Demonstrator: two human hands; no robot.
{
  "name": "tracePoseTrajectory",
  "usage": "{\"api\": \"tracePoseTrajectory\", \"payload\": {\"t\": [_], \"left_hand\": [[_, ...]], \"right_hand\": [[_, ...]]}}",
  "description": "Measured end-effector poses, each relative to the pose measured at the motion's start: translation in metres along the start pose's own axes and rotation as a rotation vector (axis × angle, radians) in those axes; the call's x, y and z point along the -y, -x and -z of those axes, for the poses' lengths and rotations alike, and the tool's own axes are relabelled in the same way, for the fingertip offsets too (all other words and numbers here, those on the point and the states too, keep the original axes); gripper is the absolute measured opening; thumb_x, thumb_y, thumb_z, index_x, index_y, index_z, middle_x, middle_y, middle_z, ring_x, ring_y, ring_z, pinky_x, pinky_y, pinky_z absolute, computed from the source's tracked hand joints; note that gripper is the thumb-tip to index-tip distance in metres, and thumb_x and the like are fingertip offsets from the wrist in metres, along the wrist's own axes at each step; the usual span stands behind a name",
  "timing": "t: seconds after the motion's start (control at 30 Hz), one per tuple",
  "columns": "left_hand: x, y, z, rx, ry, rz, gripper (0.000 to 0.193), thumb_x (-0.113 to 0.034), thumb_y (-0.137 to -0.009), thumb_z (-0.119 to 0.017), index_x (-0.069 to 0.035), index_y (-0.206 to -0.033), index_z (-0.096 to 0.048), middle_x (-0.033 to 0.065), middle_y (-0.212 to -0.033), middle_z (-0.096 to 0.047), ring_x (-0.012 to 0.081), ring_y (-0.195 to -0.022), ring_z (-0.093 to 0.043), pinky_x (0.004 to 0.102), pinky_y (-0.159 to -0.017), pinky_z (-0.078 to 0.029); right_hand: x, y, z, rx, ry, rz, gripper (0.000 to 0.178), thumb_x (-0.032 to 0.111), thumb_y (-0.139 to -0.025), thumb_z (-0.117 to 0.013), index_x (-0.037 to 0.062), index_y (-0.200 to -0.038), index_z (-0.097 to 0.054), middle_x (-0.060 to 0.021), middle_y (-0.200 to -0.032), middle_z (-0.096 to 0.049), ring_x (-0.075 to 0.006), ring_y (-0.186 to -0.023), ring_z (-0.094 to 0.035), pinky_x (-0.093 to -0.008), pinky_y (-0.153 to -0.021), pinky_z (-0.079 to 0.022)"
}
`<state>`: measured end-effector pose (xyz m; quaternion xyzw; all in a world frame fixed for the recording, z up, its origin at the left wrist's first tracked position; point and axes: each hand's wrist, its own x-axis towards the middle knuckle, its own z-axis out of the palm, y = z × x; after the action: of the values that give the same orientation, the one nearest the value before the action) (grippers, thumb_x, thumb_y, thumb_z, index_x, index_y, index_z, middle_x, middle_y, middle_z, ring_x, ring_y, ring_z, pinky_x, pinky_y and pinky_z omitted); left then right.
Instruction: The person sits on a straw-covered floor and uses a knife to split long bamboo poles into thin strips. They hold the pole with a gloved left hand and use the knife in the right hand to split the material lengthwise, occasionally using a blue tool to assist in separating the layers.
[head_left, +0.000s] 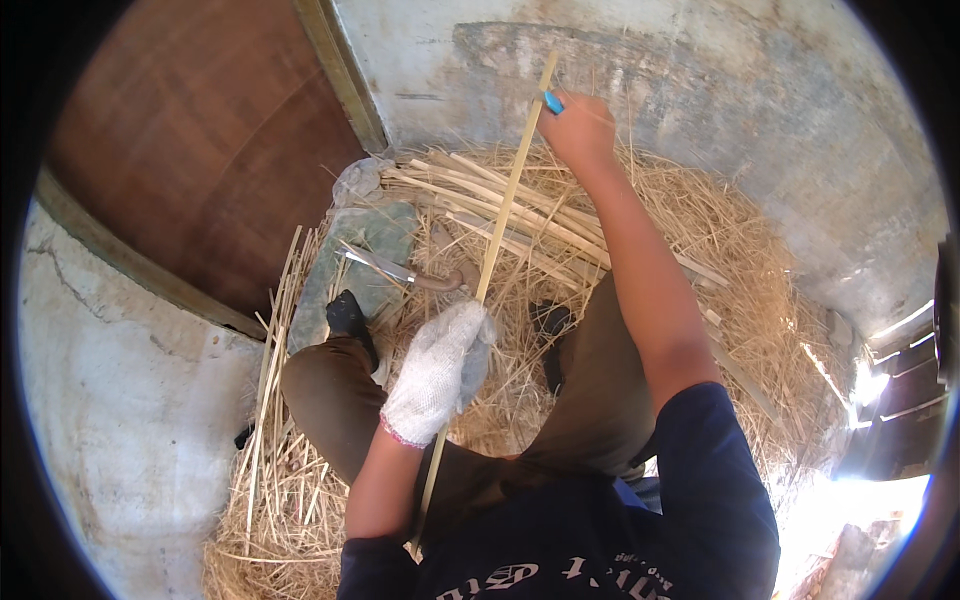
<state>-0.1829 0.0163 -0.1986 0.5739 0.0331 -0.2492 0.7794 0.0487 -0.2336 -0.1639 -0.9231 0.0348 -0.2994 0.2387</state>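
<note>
A long, thin, pale yellow bamboo strip runs slanting from near my lap up towards the wall. My left hand, in a white knitted glove, is closed round its lower part. Near the strip's far end is my right hand, bare and closed in a fist. A small blue object pokes out of that fist beside the strip; the rest of it is hidden by the fingers, so its kind cannot be made out. Between my legs and the stone lies a knife with a curved wooden handle.
A greenish stone slab sits at the left. Several split bamboo strips lie in a bundle on the straw and shavings. More strips lean at the left. A concrete wall and a brown door close off the far side.
</note>
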Motion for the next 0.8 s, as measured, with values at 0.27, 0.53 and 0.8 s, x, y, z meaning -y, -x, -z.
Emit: {"api": "tracePoseTrajectory", "payload": {"t": [0.27, 0.53, 0.8], "left_hand": [[0.016, 0.004, -0.007, -0.003, -0.157, -0.043, 0.031, -0.036, -0.108, -0.053, -0.012, -0.088, -0.058, -0.0088, -0.058, -0.036, 0.0035, -0.044, -0.031, 0.0235, -0.041, -0.023], [-0.001, -0.011, 0.001, -0.043, 0.032, 0.021, 0.013, -0.02, -0.1, -0.066, -0.009, -0.101, -0.059, -0.0107, -0.061, -0.04, 0.0024, -0.045, -0.036, 0.0216, -0.041, -0.027], [-0.021, -0.022, 0.01, -0.182, -0.088, -0.146, 0.021, -0.024, -0.102, -0.064, -0.006, -0.111, -0.068, -0.0083, -0.062, -0.043, 0.0037, -0.047, -0.037, 0.023, -0.041, -0.032]], "right_hand": [[-0.059, -0.031, -0.001, -0.09, -0.098, -0.419, 0.035, 0.04, -0.089, -0.064, 0.0071, -0.083, -0.076, -0.0186, -0.08, -0.072, -0.0335, -0.077, -0.072, -0.0455, -0.068, -0.055], [-0.057, -0.021, -0.025, 0.025, -0.477, -0.427, 0.037, 0.037, -0.086, -0.06, 0.0025, -0.079, -0.072, -0.0231, -0.078, -0.07, -0.0364, -0.077, -0.071, -0.047, -0.069, -0.055], [0.053, 0.05, -0.018, 0.205, -0.033, 0.323, 0.026, 0.031, -0.087, -0.064, 0.008, -0.077, -0.073, -0.0162, -0.067, -0.068, -0.0338, -0.064, -0.069, -0.0453, -0.061, -0.057]]}}
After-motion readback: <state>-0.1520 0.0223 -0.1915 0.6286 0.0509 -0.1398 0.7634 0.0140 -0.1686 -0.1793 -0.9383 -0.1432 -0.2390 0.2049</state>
